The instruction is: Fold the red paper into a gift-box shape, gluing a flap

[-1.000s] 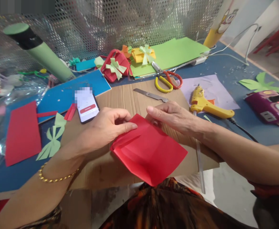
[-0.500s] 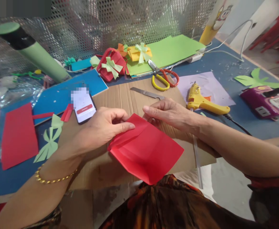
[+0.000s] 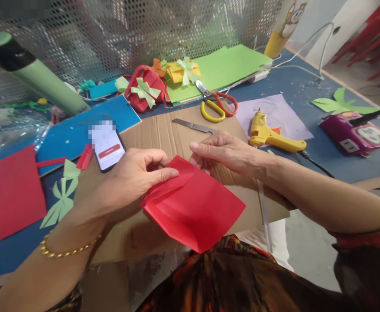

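A folded red paper [image 3: 206,199], shaped like an open pocket, is tilted above the cardboard [image 3: 151,136]. My left hand [image 3: 141,173] pinches its left side, thumb on top and fingers behind. At the paper's far edge is my right hand [image 3: 222,151], its fingers curled against the edge and partly hidden behind it; the thumb is raised off the paper. A metal blade [image 3: 191,125] lies just beyond the right hand. To the right, a yellow glue gun [image 3: 274,136] with a glue stick [image 3: 264,203] rests on purple paper [image 3: 285,112].
Scissors [image 3: 214,110] lie behind the blade. Left are a phone [image 3: 110,151], green paper bows [image 3: 61,195] and a red sheet [image 3: 19,193]. Farther back stand a small red paper bag [image 3: 141,102] and a green tumbler [image 3: 47,80]. A purple power strip [image 3: 349,134] sits right.
The view has shifted slightly, so most things appear a little farther left. Both hands keep nearly the same pose on the red paper.
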The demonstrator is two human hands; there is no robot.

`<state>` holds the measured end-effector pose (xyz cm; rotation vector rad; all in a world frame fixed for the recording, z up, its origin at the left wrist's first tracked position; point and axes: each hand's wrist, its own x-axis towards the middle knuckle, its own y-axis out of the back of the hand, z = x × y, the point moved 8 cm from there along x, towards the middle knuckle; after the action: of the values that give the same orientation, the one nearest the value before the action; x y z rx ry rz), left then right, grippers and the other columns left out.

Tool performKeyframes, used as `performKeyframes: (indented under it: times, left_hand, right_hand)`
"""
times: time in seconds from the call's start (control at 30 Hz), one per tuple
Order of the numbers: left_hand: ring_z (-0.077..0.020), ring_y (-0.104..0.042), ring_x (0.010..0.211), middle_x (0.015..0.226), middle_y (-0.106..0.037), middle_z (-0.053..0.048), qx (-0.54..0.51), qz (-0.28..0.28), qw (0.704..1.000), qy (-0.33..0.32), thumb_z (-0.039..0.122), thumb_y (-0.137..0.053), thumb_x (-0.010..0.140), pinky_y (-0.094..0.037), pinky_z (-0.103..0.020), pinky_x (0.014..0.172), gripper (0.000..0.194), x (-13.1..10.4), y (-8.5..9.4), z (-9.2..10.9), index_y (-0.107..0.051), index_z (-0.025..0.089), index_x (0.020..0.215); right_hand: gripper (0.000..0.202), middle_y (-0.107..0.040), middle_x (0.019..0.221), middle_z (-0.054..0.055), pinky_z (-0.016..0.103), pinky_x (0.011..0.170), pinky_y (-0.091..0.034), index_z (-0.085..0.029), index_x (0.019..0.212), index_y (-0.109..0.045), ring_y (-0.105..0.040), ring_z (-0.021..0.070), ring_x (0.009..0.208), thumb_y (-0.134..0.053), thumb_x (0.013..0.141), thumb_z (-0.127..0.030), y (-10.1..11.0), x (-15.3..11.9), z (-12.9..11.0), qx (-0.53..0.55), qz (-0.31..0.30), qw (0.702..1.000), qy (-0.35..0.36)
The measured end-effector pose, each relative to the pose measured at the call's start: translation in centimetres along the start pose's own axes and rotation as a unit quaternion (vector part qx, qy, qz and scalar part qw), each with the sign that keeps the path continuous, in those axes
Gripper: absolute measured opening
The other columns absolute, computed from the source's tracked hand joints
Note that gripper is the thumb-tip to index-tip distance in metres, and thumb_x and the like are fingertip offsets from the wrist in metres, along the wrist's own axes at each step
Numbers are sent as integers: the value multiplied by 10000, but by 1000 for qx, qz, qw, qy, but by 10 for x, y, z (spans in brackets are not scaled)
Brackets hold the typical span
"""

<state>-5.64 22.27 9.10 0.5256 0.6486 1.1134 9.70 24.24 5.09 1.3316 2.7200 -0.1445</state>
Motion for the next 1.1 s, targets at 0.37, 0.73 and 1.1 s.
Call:
performKeyframes:
  times: [0.37, 0.73, 1.1]
  left_hand:
    - [-104, -459, 570, 616, -549, 29, -3, 18, 1000, -22, 390, -717, 807, -337, -212, 490, 268, 7, 10, -7, -632, 188, 653]
    - [-99, -419, 568, 604, -511, 36, 2, 27, 1000, -13, 419, -696, 790, -309, -221, 505, 318, 9, 13, -8, -559, 193, 613]
    - [-93, -390, 556, 585, -459, 49, -15, 21, 1000, -5, 397, -705, 758, -280, -219, 492, 321, 7, 10, -6, -525, 198, 582]
  right_hand:
    - [495, -741, 671, 56, 219, 499, -496, -114, 766, -768, -620, 102, 536, -852, 825, -598, 2, 2, 14, 73, -58, 992, -80]
    - [249, -802, 785, 36, 215, 596, -579, -156, 842, -825, -700, 120, 648, -906, 769, -379, -2, -2, 23, 40, -100, 988, -113]
    - [225, -816, 798, 44, 207, 603, -575, -142, 869, -831, -695, 113, 650, -878, 777, -341, -2, -3, 26, 31, -106, 987, -120]
